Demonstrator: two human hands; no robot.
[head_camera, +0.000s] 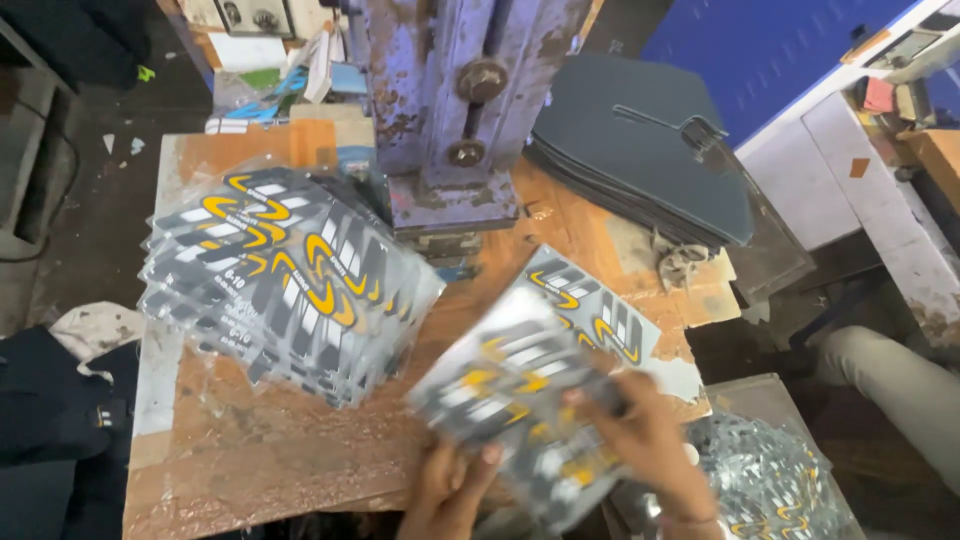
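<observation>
Gripping blurred grey-and-yellow printed packet (520, 400), both hands

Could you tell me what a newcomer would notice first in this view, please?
Probably the fanned stack of glossy black, white and yellow plastic packets at the left of the worn wooden table. Next, the blurred packet of the same kind held by the left hand and right hand near the front edge, below the purple, rusty metal press column.
</observation>
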